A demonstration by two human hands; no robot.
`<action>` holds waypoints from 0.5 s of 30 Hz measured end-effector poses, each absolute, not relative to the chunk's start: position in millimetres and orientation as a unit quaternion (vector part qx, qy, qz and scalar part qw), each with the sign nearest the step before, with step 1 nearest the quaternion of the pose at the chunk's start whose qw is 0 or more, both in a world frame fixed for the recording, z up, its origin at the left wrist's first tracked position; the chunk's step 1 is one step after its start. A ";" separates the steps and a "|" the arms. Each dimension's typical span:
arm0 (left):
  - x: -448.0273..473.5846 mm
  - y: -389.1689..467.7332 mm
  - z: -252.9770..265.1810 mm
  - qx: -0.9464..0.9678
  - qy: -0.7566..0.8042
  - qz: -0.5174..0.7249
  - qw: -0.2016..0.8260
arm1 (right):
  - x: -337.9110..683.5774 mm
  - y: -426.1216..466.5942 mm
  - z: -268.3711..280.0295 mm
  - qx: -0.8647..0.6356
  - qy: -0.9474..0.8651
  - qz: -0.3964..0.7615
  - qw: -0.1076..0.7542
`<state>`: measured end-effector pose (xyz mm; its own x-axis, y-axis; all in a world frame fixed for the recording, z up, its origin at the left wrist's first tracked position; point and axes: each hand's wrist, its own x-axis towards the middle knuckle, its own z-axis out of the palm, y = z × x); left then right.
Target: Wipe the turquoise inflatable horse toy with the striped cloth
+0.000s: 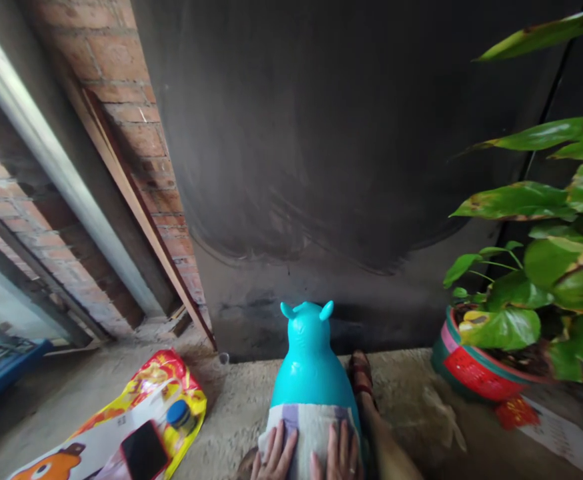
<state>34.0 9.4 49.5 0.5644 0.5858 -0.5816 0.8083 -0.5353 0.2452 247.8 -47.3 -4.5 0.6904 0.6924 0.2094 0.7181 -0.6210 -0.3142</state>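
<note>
A turquoise inflatable animal toy [310, 360] with two small ears stands on the concrete floor, facing a dark wall. A pale striped cloth [311, 427] is draped over its back. My left hand [274, 457] lies flat on the left side of the cloth, fingers spread. My right hand [340, 457] presses flat on the right side of the cloth, a ring on one finger. Neither hand grips anything. My leg and sandalled foot [361, 380] stretch out to the right of the toy.
A colourful plastic bag [121, 413] lies on the floor at the left, with a dark phone [144, 450] and a blue-capped bottle [179, 417] on it. A red and green plant pot [466, 367] with large leaves stands at the right. A brick pillar [136, 133] rises at left.
</note>
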 end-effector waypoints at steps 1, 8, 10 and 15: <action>42.4 15.0 50.1 0.849 0.409 -0.227 0.245 | 236.6 -49.4 -13.8 -0.903 -0.386 -0.027 0.188; 100.3 55.0 44.4 0.856 0.405 -0.199 0.254 | 234.1 -19.3 -35.1 -0.895 -0.406 0.044 0.176; 109.8 62.4 45.4 0.858 0.404 -0.196 0.248 | 252.1 -3.0 -28.9 -0.891 -0.409 0.059 0.187; 112.2 64.2 55.8 0.862 0.410 -0.193 0.228 | 245.3 -6.8 -33.6 -0.903 -0.377 0.012 0.204</action>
<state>112.2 64.2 55.8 0.5891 0.6190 -0.5193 0.7950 -0.5589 0.2356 245.3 -6.8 -33.6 0.7149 0.6866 0.1320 0.6767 -0.6320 -0.3778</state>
